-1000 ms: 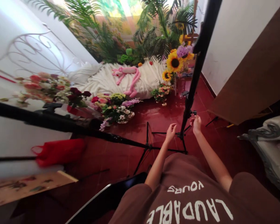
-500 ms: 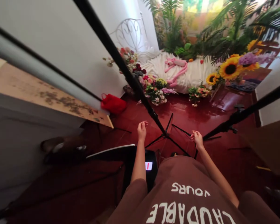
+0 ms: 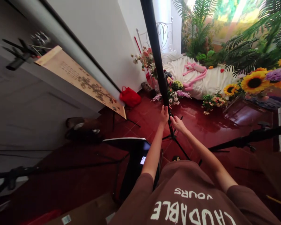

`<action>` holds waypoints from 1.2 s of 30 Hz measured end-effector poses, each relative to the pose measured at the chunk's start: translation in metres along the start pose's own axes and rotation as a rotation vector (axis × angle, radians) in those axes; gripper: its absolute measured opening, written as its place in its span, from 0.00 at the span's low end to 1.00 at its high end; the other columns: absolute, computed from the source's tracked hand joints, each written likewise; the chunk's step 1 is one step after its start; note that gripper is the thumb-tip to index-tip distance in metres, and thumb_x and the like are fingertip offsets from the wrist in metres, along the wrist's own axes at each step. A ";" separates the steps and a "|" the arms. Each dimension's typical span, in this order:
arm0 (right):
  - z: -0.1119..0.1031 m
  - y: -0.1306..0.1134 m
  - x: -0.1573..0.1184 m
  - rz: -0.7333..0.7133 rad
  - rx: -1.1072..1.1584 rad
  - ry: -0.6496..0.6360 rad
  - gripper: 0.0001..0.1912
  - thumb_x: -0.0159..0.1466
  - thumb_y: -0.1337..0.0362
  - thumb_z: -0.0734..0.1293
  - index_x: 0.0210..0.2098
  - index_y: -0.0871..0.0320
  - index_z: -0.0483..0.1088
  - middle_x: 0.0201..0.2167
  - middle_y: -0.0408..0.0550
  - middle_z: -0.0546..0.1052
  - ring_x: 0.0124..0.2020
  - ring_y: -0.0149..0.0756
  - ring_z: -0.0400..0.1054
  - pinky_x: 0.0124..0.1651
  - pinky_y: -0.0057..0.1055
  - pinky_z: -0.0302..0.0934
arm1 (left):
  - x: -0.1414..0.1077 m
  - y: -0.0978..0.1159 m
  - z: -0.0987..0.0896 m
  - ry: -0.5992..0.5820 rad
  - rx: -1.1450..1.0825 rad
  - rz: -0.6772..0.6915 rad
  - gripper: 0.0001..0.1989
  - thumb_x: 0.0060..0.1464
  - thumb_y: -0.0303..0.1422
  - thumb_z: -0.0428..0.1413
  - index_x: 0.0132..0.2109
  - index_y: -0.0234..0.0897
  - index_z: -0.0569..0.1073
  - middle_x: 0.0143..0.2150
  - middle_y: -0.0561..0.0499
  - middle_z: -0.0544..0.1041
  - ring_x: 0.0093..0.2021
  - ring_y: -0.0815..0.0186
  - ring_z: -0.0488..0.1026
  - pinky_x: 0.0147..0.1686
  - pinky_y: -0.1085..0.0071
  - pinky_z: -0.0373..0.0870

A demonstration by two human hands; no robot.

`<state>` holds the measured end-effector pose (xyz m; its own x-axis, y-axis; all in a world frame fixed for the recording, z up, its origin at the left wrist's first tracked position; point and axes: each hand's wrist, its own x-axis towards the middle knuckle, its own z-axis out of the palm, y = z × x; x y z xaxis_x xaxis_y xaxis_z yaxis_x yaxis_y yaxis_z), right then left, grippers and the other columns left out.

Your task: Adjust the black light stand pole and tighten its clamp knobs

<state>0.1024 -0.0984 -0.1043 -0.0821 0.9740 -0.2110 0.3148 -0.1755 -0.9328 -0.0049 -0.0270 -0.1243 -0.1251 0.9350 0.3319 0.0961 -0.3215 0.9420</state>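
Observation:
A black stand pole [image 3: 157, 56] rises from its tripod legs on the red floor and crosses the upper middle of the view. My left hand [image 3: 164, 115] is on the left side of the pole's lower part, its fingers curled against it. Just right of the same part is my right hand [image 3: 177, 123], with thumb and fingers closed at a black fitting on the pole. The fingertips are partly hidden, and the fitting is too small to make out in detail.
A second black stand [image 3: 243, 141] slants in from the right. A painted scroll [image 3: 84, 82] and a red bag [image 3: 130, 97] are at left. Flowers, sunflowers [image 3: 254, 82] and a white-draped bed [image 3: 215, 82] lie ahead. A black chair-like surface [image 3: 135, 168] is beside my left arm.
Both hands have come together at the pole, where before they were apart in the air. The view has turned left, and the pole stands more upright.

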 end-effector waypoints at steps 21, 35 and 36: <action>0.002 -0.017 0.011 -0.101 -0.592 0.096 0.14 0.72 0.59 0.56 0.47 0.61 0.67 0.38 0.59 0.80 0.39 0.43 0.77 0.36 0.27 0.61 | 0.001 0.002 0.005 0.041 -0.022 -0.011 0.30 0.55 0.62 0.41 0.37 0.39 0.67 0.35 0.47 0.73 0.35 0.66 0.71 0.38 0.69 0.68; 0.000 -0.032 -0.002 -0.117 -0.771 0.033 0.14 0.72 0.62 0.54 0.50 0.62 0.64 0.42 0.64 0.79 0.44 0.49 0.75 0.41 0.34 0.63 | 0.000 0.000 0.004 0.033 -0.007 0.000 0.29 0.57 0.60 0.40 0.38 0.39 0.68 0.36 0.47 0.74 0.35 0.67 0.71 0.40 0.69 0.68; -0.002 -0.032 -0.002 -0.125 -0.795 0.027 0.14 0.72 0.63 0.54 0.51 0.62 0.64 0.43 0.64 0.78 0.45 0.49 0.75 0.42 0.35 0.64 | 0.000 0.001 0.004 0.034 -0.002 0.001 0.30 0.57 0.61 0.40 0.38 0.38 0.68 0.36 0.47 0.74 0.35 0.67 0.71 0.40 0.69 0.68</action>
<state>0.0940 -0.0948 -0.0736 -0.1411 0.9847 -0.1023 0.8847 0.0790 -0.4595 -0.0006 -0.0269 -0.1239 -0.1580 0.9291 0.3344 0.0947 -0.3228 0.9417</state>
